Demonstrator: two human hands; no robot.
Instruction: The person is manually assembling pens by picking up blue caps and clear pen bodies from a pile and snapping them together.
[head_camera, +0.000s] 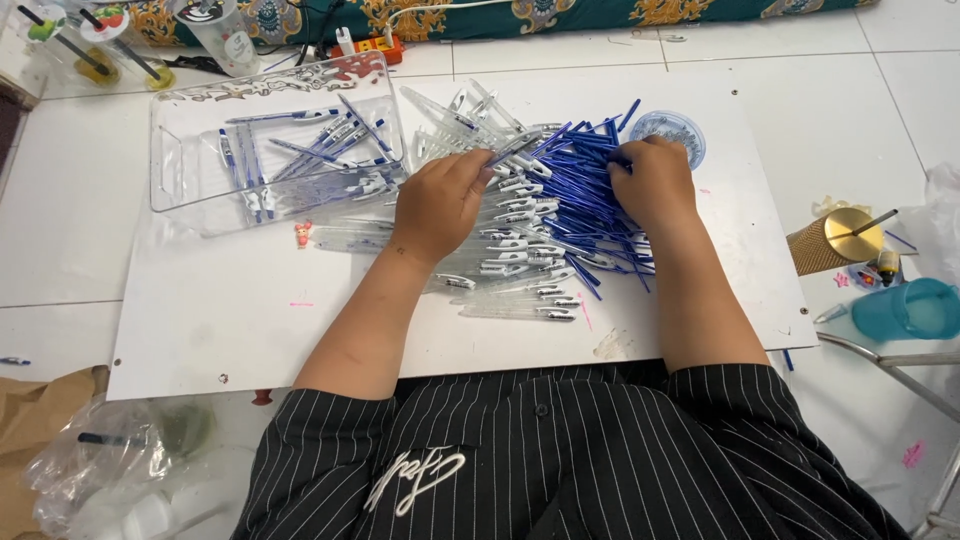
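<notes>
You're in a home piecework setup: white board (200, 320) on tiled floor (60, 230), patterned bedding (560, 15), power strip (365, 47), drink cups (225, 35).

A crumpled clear plastic bag (95, 455) lies at eight o'clock beside brown paper packaging (35, 420). At eleven o'clock stands a clear cup with a printed label (225, 35).

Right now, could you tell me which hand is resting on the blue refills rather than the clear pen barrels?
The right hand: it lies on the blue refills, while the left hand lies on the clear pen barrels.
</notes>
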